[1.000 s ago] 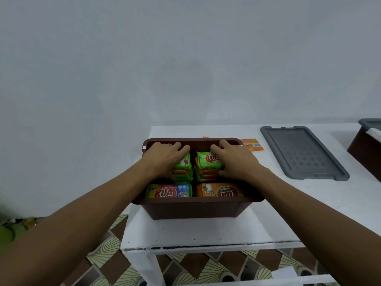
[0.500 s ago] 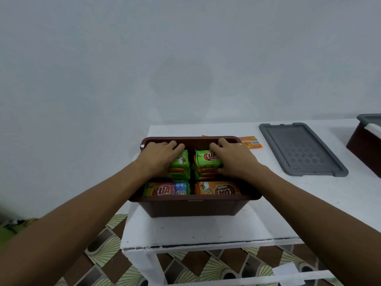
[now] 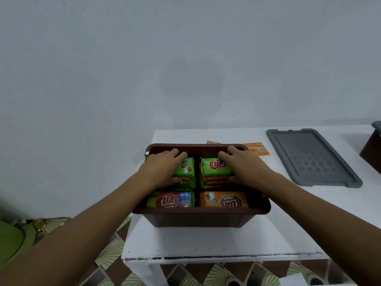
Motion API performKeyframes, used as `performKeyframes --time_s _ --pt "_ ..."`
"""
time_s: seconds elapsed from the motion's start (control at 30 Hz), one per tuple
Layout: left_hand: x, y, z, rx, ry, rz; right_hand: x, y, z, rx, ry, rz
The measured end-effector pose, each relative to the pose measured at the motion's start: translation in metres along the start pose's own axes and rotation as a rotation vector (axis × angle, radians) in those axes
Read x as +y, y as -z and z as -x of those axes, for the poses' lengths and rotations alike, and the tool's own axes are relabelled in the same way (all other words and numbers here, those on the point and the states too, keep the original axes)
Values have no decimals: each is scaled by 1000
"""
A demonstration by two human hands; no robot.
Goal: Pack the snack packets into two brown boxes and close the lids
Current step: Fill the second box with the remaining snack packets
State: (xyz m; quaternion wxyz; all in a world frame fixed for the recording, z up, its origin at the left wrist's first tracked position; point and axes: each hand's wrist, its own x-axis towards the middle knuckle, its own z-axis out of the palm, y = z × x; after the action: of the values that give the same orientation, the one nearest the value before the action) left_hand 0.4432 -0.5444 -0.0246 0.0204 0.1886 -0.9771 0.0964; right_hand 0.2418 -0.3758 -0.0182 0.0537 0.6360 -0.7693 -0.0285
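Two hands are in the box [image 3: 202, 211], one per back-row stack. Your left hand [image 3: 162, 170] grips the left stack [image 3: 186, 168], fingers over its far edge and thumb on the near side. Your right hand [image 3: 245, 168] clamps the right stack [image 3: 214, 167] the same way. This hold likely squares each stack and seats it level, so the lid can sit flush. Front packets [image 3: 171, 200] lie flat, filling the near row. The box sits at the table [image 3: 206, 242] corner, close to you. Loose packets [image 3: 257, 148] lie just behind it, not yet packed. The lid [image 3: 313, 159] lies flat to the right, within reach for closing. A second box [image 3: 371, 153] shows partly at the right edge; I cannot tell its contents.
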Motion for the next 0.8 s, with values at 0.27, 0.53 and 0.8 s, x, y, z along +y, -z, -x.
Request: performKeyframes --time_s 0.27,0.53,0.8 --pt "0 38 -39 -52 -76 128 29 19 -6 71 84 -502" --pt "15 50 -154 3 -87 188 131 -18 -33 299 -149 -538" --pt "36 6 -237 -393 10 43 184 -60 -54 -87 -157 -308"
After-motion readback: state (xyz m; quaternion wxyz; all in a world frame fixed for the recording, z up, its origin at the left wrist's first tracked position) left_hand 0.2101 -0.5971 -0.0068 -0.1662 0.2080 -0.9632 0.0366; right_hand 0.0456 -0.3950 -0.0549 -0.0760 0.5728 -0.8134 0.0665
